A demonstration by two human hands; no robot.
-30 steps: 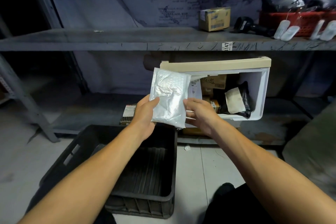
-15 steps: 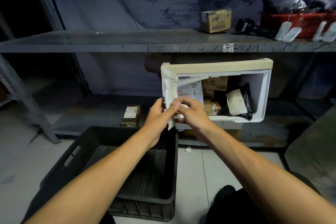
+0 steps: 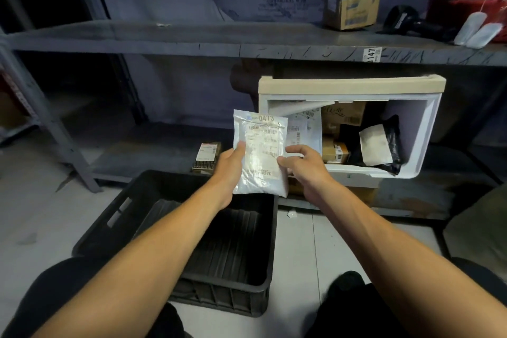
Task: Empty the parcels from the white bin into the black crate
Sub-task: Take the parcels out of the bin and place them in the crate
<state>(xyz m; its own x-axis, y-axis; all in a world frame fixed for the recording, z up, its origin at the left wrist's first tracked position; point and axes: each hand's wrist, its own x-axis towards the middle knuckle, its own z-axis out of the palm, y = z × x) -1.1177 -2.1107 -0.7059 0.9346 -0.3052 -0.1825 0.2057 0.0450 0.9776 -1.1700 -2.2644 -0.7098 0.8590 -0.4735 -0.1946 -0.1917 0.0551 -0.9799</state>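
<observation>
Metal shelf (image 3: pixel 192 41) spans the view; all positions below are given relative to it. Black crate (image 3: pixel 175 230) sits on the floor in front of the shelf's lower level, open side up, ribbed bottom bare where visible. White bin (image 3: pixel 428 129) lies tipped on its side on the lower level, right of centre, opening facing the camera, beige rim on top. Inside it: brown boxes (image 3: pixel 343 118), a black bag (image 3: pixel 392 143) with a pale label, and a white labelled parcel at its left.

White padded parcel (image 3: pixel 260 153) is held upright in front of the lower level, above the crate's far edge (label side to the camera, "0473" printed at top). Left hand (image 3: pixel 229 167) grips its left edge, thumb on the front. Right hand (image 3: pixel 304 164) pinches its right edge with thumb and fingers.

Small labelled box (image 3: pixel 207 155) lies on the lower level, just left of the parcel.
</observation>
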